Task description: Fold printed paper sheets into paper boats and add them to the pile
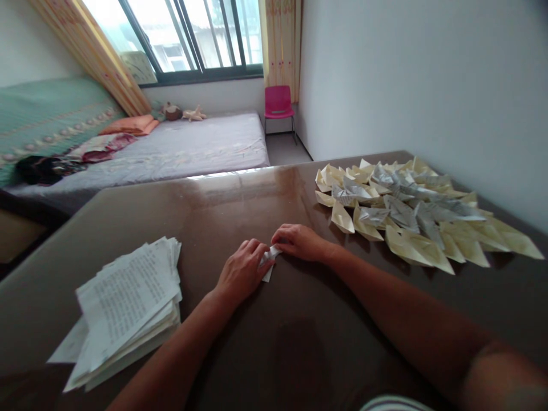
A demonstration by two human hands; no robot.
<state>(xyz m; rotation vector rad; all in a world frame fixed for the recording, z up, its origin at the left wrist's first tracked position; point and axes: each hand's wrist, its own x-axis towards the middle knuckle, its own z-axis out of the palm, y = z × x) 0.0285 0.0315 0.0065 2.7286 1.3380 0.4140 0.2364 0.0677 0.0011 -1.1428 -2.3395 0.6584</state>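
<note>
Between my two hands, at the middle of the dark glossy table [240, 205], is a small piece of folded white paper [267, 274]. My left hand [245, 265] lies over its left part, with bent fingers pressing on it. The fingers of my right hand [295, 240] pinch its upper right end. Most of the paper is hidden under the fingers, so its folded shape is hard to make out. A stack of printed paper sheets [128, 302] lies to the left of my left hand. Several folded paper boats [398, 205], cream and printed white, stand crowded together on the right.
Beyond the table's far edge stands a bed [205, 140] with an orange pillow [128, 124] and soft toys [194, 113]. A pink chair [278, 103] is in the far corner. A white wall [406, 80] runs along the right side, close to the boats.
</note>
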